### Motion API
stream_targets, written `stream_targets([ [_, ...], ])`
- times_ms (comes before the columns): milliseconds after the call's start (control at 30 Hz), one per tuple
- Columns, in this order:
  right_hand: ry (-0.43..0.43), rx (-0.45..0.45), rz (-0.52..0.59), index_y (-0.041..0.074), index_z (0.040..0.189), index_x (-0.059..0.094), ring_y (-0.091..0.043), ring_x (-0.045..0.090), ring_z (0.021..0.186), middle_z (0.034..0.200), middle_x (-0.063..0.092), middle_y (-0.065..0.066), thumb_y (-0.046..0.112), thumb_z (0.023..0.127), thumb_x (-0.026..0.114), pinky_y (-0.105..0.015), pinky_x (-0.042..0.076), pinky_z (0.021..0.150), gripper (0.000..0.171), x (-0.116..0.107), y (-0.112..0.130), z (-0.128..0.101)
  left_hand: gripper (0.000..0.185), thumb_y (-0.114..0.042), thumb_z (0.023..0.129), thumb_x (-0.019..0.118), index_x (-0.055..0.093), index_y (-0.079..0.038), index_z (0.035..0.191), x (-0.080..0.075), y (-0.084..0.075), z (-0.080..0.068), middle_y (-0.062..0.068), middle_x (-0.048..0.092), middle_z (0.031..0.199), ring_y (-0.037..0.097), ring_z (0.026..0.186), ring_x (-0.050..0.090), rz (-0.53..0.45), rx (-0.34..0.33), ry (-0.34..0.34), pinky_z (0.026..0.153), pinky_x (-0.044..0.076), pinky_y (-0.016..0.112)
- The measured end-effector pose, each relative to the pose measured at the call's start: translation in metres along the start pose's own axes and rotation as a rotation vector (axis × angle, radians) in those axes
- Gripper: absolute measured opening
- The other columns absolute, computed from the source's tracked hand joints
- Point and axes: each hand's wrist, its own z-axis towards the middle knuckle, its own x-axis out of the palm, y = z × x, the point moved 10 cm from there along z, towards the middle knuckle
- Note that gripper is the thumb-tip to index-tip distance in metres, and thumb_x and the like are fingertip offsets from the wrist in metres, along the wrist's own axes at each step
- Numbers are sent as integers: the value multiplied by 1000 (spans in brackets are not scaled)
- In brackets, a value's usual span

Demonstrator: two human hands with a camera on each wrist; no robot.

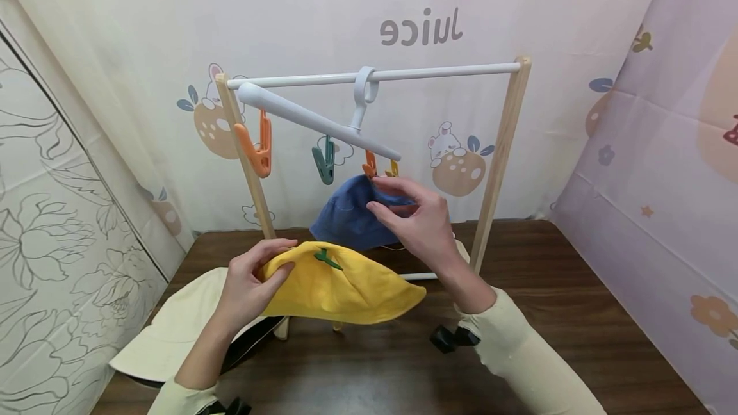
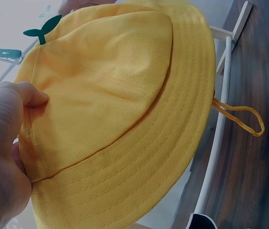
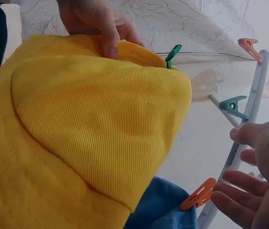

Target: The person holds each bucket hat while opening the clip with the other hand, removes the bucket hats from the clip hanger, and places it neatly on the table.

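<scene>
A yellow bucket hat [image 1: 340, 287] with a small green sprout [image 2: 42, 34] on its crown is pinched at its left side by my left hand [image 1: 248, 290], thumb in front. A yellow cord loop [image 2: 244, 119] hangs below its brim. My right hand [image 1: 423, 219] is empty, fingers apart and gently bent, close to an orange clip [image 3: 199, 194] on a blue hat [image 1: 352, 213]. That blue hat hangs from the right part of a white hanger [image 1: 305, 117]. A yellow clip [image 1: 393, 169] sits at the hanger's right end.
The hanger hooks over the white rail [image 1: 450, 72] of a wooden-post rack [image 1: 500, 159]. Toward its left hang another orange clip [image 1: 257, 146] and a green clip [image 1: 325, 162]. A cream hat [image 1: 184, 322] with a dark underside lies on the brown table [image 1: 565, 325] at left. Printed curtains surround the table.
</scene>
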Motion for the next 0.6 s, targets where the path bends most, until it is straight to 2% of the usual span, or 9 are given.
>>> stream_targets([
  [67, -8, -14, -25, 9, 139, 79, -34, 80, 127, 139, 81, -15, 11, 96, 90, -56, 70, 96, 44, -2, 1, -1, 40, 17, 93, 79, 78, -1, 128, -1, -1, -1, -6, 83, 113, -4, 90, 72, 0, -1, 1, 73, 61, 14],
  [233, -20, -52, -57, 8, 139, 79, -36, 80, 126, 137, 81, -16, 11, 95, 91, -53, 70, 96, 45, -6, 4, -4, 40, 16, 93, 80, 78, -2, 129, -4, -1, -2, 0, 85, 114, -3, 91, 73, 18, -11, 1, 76, 62, 15],
  [367, -24, -61, -73, 9, 140, 79, -34, 79, 126, 138, 81, -14, 11, 95, 91, -50, 70, 97, 46, -9, 4, -5, 42, 16, 93, 80, 78, -4, 129, -6, -1, -3, 0, 84, 114, -3, 91, 73, 26, -9, -3, 76, 62, 15],
  [600, -50, -51, -95, 11, 140, 79, -35, 79, 126, 138, 82, -13, 11, 95, 91, -55, 70, 97, 46, -20, -2, -7, 43, 18, 92, 79, 78, -4, 129, -8, -5, -5, -3, 85, 113, -3, 90, 73, 22, 16, 4, 75, 61, 14],
])
